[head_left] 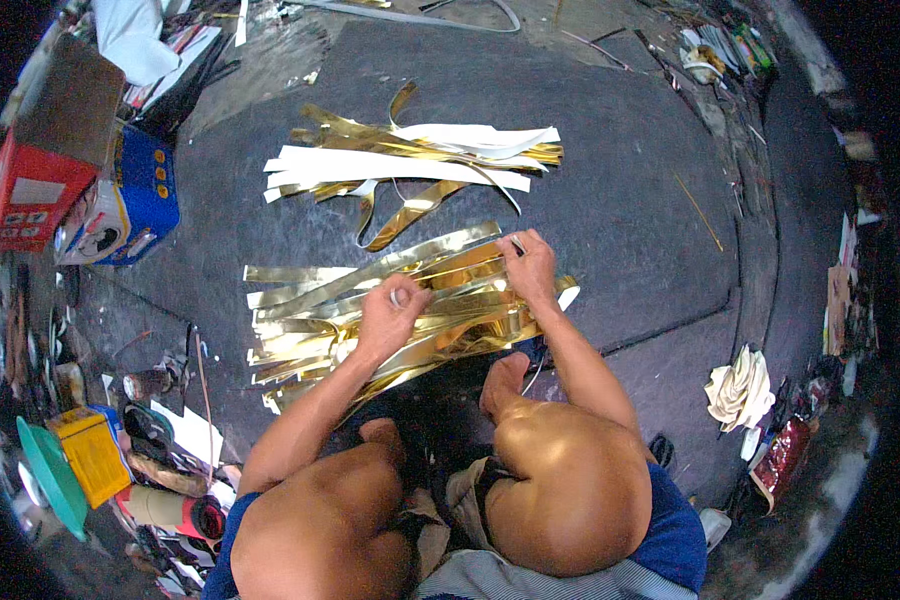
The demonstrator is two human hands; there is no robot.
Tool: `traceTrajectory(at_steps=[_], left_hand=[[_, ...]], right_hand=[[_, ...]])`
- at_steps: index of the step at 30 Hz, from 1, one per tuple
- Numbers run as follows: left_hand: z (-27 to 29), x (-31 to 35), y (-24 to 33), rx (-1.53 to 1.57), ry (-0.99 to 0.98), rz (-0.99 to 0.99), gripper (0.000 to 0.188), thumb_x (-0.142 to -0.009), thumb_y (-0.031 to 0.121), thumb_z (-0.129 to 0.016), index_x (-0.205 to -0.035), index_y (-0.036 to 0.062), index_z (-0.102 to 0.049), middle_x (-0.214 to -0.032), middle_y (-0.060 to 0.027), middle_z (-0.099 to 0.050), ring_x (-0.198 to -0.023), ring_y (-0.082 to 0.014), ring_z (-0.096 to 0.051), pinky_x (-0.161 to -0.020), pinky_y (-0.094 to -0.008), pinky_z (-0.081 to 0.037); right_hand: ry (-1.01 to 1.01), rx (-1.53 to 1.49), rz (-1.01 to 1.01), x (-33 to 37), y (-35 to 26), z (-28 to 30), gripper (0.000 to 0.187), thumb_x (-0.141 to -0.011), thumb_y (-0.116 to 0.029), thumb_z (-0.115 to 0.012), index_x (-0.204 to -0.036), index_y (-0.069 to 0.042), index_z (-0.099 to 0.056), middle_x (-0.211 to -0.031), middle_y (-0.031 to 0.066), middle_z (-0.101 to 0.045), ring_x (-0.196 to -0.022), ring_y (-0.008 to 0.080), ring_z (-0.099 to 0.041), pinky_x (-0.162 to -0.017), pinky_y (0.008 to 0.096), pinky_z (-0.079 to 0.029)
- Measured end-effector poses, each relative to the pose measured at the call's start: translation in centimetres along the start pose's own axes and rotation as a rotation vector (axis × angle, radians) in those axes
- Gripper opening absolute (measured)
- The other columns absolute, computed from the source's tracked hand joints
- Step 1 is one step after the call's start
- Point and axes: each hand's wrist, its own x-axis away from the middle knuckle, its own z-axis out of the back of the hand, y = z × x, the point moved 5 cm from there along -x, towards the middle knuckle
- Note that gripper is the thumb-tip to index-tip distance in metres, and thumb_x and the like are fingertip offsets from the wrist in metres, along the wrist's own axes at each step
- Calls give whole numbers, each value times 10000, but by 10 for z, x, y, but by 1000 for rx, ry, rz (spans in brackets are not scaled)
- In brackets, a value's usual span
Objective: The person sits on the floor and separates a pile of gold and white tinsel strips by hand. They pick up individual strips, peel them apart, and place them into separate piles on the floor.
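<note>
A bundle of shiny gold strips point(310, 330) lies crosswise on the dark floor in front of my feet. My left hand point(393, 315) is closed over the middle of this bundle, its fingers curled on a gold strip; a small pale loop shows at the fingers. Farther right, my right hand point(530, 268) pinches the right end of a gold strip point(460, 262), which runs between the two hands. Beyond them lies a second pile of strips point(400, 168), some white side up and some gold, with one strip bent into a loop towards me.
At the far left stand a red box point(35, 195) and a blue box point(150, 195). A green lid-like disc point(50, 478) and a yellow box point(90, 455) sit at the near left. A crumpled cream cloth point(740, 390) lies at right. Scraps line the dark mat point(630, 180).
</note>
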Motion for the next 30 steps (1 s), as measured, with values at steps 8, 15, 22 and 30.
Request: traceTrajectory(at_steps=[8,15,22,30], left_hand=[[-32,4,50,130,-245,2,241,-892,236,-675,-844,1,-648,-627,-38,-571,-584,-100,-483,-531,-289,-408],[67,19,-29,838,269,432,161,-920,230,-565,-930,73,-598,-796,-34,-626,-599,-118,-573,-532,-264,-486],[333,82,-189,1057,1122,286,195,-914,223,-505,-876,49,-582,-688,-23,-553,-526,-137,-481,-474,-300,-409],[293,62,-65,178,1192,153,199,-920,230,-559,-781,94,-519,-661,6,-461,-566,-114,-440,-509,-301,-380]], right_hand=[[-558,-1073,-760,74,-55,-25,242,-850,-183,-683,-1009,-8,-637,-900,63,-664,-764,154,-623,-607,317,-498],[-52,-1843,-726,51,64,12,232,-886,-130,-553,-1075,5,-559,-1060,156,-628,-908,290,-621,-838,439,-522],[985,-1209,-768,40,336,249,343,-968,-320,-359,-987,-3,-490,-734,131,-532,-628,266,-548,-610,424,-500],[-92,16,-38,11,25,103,244,-738,-176,-781,-925,-70,-665,-891,66,-666,-822,179,-634,-763,307,-495]])
